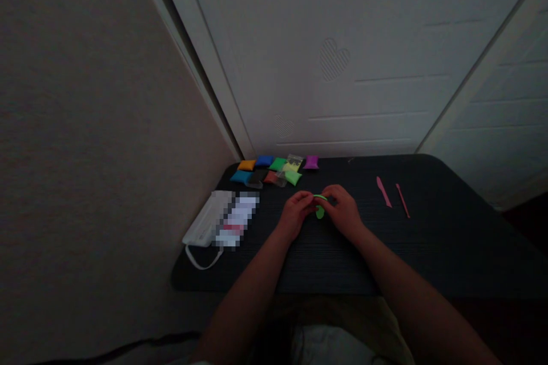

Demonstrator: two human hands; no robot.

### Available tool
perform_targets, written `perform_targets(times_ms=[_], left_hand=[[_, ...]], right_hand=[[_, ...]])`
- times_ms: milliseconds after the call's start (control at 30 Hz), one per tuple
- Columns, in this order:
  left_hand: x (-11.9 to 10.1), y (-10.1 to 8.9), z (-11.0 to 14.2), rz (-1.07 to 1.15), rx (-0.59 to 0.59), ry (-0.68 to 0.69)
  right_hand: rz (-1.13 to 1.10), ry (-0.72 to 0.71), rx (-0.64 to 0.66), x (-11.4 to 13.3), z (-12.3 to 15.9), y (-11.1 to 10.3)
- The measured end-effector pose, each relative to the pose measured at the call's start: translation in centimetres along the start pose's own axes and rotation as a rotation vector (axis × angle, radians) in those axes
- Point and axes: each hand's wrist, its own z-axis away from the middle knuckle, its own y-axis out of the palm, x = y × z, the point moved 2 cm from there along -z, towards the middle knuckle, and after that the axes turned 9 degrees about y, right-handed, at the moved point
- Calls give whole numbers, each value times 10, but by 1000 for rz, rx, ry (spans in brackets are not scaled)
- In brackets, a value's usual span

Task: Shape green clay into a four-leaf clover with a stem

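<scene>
Between my hands is a piece of bright green modelling clay (320, 212), with a thin curved strip along its top and a rounded bit hanging below. My left hand (297, 211) pinches it from the left, fingers bent. From the right, my right hand (342, 208) grips the same piece, its thumb and fingers closed on the strip. The fingers cover part of the clay, so its full shape is hidden. Both hands are just above the dark table (321, 268).
Small coloured clay packets, including an orange one (246, 165) and a purple one (312, 162), lie along the back. A white strapped case (209, 219) and a blurred phone-like screen (238, 219) are at left. At right lie a pink plastic knife (383, 191) and a thin pink stick (402, 201).
</scene>
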Motion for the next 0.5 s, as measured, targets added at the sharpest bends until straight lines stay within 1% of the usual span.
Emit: perform_targets(times_ms=[133,333,500], left_hand=[[0,0,-1,1,4,4],[-1,0,0,-4,-30,44],[0,0,0,-24,-21,38]], right_hand=[[9,12,2,0,1,0],[22,-3,17,1,1,0],[30,-5,33,1,-1,-1]])
